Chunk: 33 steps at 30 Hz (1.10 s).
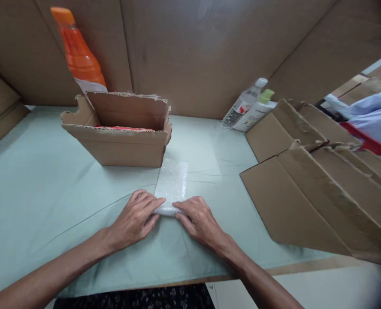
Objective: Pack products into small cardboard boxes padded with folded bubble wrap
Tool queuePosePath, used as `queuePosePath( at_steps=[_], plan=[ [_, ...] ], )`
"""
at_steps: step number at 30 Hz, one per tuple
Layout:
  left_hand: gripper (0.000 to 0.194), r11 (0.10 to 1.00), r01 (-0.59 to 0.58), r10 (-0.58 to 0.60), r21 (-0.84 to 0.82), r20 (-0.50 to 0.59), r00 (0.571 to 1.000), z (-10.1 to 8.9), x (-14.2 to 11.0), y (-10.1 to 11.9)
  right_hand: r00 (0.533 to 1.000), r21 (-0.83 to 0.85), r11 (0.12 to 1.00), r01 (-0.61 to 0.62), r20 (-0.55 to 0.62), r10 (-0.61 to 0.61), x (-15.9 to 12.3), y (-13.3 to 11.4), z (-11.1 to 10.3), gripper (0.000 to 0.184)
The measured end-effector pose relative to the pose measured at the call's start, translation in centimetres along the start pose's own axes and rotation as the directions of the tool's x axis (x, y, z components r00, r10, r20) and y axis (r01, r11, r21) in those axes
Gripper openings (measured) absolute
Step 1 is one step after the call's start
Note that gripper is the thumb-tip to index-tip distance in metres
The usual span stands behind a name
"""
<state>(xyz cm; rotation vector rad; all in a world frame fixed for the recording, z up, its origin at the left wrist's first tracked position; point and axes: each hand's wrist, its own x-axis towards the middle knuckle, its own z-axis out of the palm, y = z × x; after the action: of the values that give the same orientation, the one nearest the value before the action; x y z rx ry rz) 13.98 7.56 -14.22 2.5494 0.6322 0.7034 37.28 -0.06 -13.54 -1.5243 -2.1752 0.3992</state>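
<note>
A strip of clear bubble wrap (171,179) lies flat on the pale green tablecloth, its near end folded or rolled into a thick edge. My left hand (141,212) grips the left end of that edge between thumb and fingers. At the right end, my right hand (197,216) pinches the same edge. Whether anything is inside the roll I cannot tell. Just beyond the wrap's far end stands an open cardboard box (131,148), with something red showing inside.
An orange bottle (81,58) stands behind the box. At the back right are a clear bottle (243,105) and a white bottle with a green cap (256,112). Cardboard boxes (306,201) occupy the right side. Cardboard panels (193,56) wall the back.
</note>
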Motion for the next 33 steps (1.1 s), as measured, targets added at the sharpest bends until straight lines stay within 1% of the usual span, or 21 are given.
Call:
queuePosePath(
  at_steps=[2, 3, 4, 6, 8, 10, 12, 14, 16, 18, 19, 21, 23, 24, 26, 27, 29, 30, 31, 32, 33],
  plan=[
    [0.046, 0.995, 0.036, -0.034, -0.096, 0.026, 0.999, -0.3, -0.8, 0.3, 0.994, 0.114, 0.991, -0.065, 0.097, 0.054, -0.5, -0.5, -0.5, 0.025],
    [0.046, 0.99, 0.063, -0.06, -0.127, 0.033, 0.998, -0.3, -1.0, 0.4, 0.99, 0.131, 0.988, -0.084, 0.12, 0.068, -0.7, -0.7, -0.8, 0.026],
    [0.045, 0.986, 0.092, -0.088, -0.138, 0.037, 0.995, -0.3, -1.1, 0.4, 0.991, 0.117, 0.989, -0.092, 0.111, 0.079, -0.9, -1.0, -1.0, 0.027],
    [0.04, 0.984, 0.144, -0.141, -0.104, 0.036, 0.989, -0.1, -0.9, 0.2, 0.996, 0.021, 0.997, -0.08, 0.028, 0.08, -1.0, -1.4, -1.3, 0.029],
    [0.035, 0.984, 0.175, -0.175, -0.036, 0.02, 0.984, 0.3, -0.2, -0.1, 0.999, -0.096, 0.994, -0.045, -0.031, 0.042, -0.9, -1.6, -1.2, 0.03],
    [0.033, 0.984, 0.175, -0.175, 0.013, -0.006, 0.985, 0.5, 0.4, -0.3, 1.0, -0.175, 0.985, 0.005, -0.004, -0.006, -0.7, -1.7, -1.0, 0.032],
    [0.035, 0.99, 0.138, -0.138, 0.018, -0.025, 0.99, 0.5, 0.6, -0.2, 0.998, -0.201, 0.979, 0.041, 0.051, -0.031, -0.5, -1.6, -0.6, 0.03],
    [0.041, 0.997, 0.081, -0.081, -0.016, -0.009, 0.997, 0.2, 0.2, 0.2, 0.998, -0.147, 0.989, 0.025, 0.059, -0.016, -0.6, -1.4, -0.4, 0.027],
    [0.047, 0.996, 0.043, -0.04, -0.078, 0.042, 0.998, -0.2, -0.5, 0.7, 0.997, -0.017, 0.999, -0.033, 0.067, 0.034, -0.7, -1.3, -0.4, 0.028],
    [0.052, 0.988, 0.058, -0.046, -0.14, 0.083, 0.995, -0.5, -1.1, 1.0, 0.991, 0.096, 0.992, -0.083, 0.111, 0.073, -1.0, -1.4, -0.6, 0.03],
    [0.053, 0.984, 0.079, -0.065, -0.158, 0.093, 0.994, -0.5, -1.1, 1.0, 0.989, 0.113, 0.989, -0.092, 0.124, 0.078, -1.0, -1.5, -0.8, 0.029],
    [0.048, 0.982, 0.129, -0.117, -0.139, 0.093, 0.989, -0.4, -0.9, 0.9, 0.995, 0.062, 0.995, -0.072, 0.073, 0.068, -1.1, -1.8, -1.1, 0.027],
    [0.041, 0.985, 0.165, -0.161, -0.057, 0.076, 0.984, -0.1, -0.1, 0.4, 0.999, -0.035, 0.999, -0.028, -0.025, 0.027, -1.0, -2.0, -1.2, 0.027],
    [0.038, 0.984, 0.178, -0.177, -0.007, 0.062, 0.982, 0.1, 0.3, 0.1, 0.999, -0.083, 0.997, -0.004, -0.044, 0.0, -0.9, -2.1, -1.2, 0.03],
    [0.033, 0.977, 0.206, -0.208, 0.055, 0.033, 0.978, 0.4, 0.9, -0.3, 0.999, -0.155, 0.987, 0.042, -0.013, -0.044, -0.8, -2.0, -0.9, 0.033],
    [0.032, 0.973, 0.226, -0.227, 0.052, 0.019, 0.974, 0.4, 1.0, -0.5, 0.998, -0.172, 0.984, 0.057, 0.017, -0.055, -0.7, -1.8, -0.6, 0.033],
    [0.032, 0.949, 0.312, -0.313, -0.048, 0.001, 0.95, 0.3, 0.7, -0.5, 0.999, -0.138, 0.99, 0.04, 0.019, -0.037, -0.5, -1.2, -0.1, 0.029],
    [0.036, 0.913, 0.383, -0.385, -0.141, 0.01, 0.923, 0.2, 0.4, -0.4, 1.0, -0.08, 0.997, 0.001, -0.011, -0.002, -0.4, -0.9, 0.1, 0.028],
    [0.042, 0.85, 0.462, -0.468, -0.253, 0.037, 0.883, 0.0, 0.1, -0.2, 0.997, -0.002, 0.998, -0.056, -0.051, 0.056, -0.3, -0.6, 0.2, 0.027],
    [0.051, 0.759, 0.534, -0.546, -0.373, 0.082, 0.834, -0.2, -0.3, 0.0, 0.988, 0.087, 0.989, -0.121, -0.083, 0.128, -0.1, -0.4, 0.2, 0.028],
    [0.061, 0.645, 0.587, -0.605, -0.489, 0.142, 0.784, -0.4, -0.5, 0.2, 0.976, 0.181, 0.966, -0.182, -0.089, 0.2, 0.1, -0.3, 0.2, 0.028]
  ],
)
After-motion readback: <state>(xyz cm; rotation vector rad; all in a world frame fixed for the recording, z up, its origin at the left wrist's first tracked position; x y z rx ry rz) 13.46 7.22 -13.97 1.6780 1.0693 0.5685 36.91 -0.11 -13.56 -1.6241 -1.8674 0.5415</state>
